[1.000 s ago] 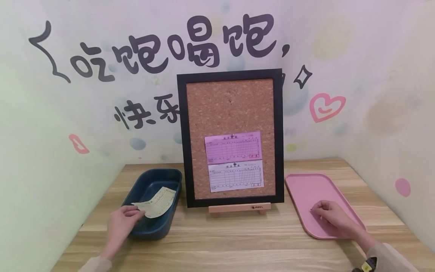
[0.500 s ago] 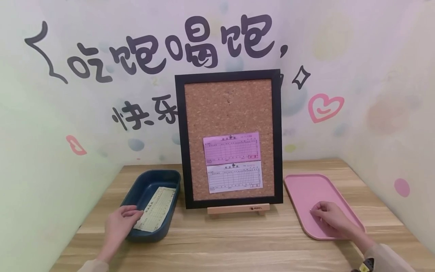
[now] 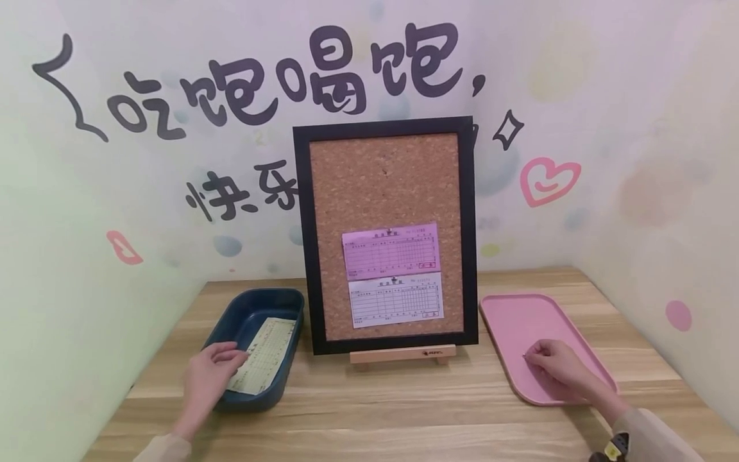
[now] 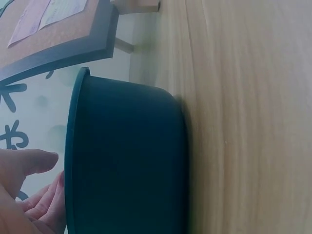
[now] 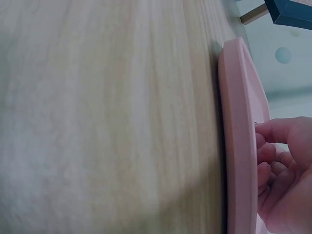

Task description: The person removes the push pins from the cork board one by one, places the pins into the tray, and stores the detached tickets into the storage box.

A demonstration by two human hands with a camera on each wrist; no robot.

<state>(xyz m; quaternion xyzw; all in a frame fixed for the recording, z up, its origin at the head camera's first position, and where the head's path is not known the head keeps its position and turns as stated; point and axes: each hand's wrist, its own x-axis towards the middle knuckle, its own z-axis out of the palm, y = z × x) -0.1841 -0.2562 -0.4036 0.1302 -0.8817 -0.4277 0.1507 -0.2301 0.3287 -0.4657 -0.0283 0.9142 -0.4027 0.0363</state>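
My left hand (image 3: 209,380) hovers at the near left rim of the dark blue bin (image 3: 254,402), its thumb and fingers apart in the left wrist view. Inside the bin lies a pale yellow printed slip (image 3: 267,357), partly covered by the fingers. Over the pink tray (image 3: 519,316) is my right hand (image 3: 561,367), thumb and forefinger pinched together with the other fingers curled. A tiny pin (image 3: 525,355) pokes out from those fingertips, most of it hidden.
A black-framed cork board (image 3: 387,173) stands upright on a small wooden stand (image 3: 401,353) between bin and tray. A pink slip (image 3: 392,252) and a white slip (image 3: 396,300) are fixed low on it. Behind is a decorated wall (image 3: 554,77).
The yellow slip has dropped from my left fingers and now lies flat in the bin. My left hand has lifted slightly off it; the right hand keeps its place over the tray.
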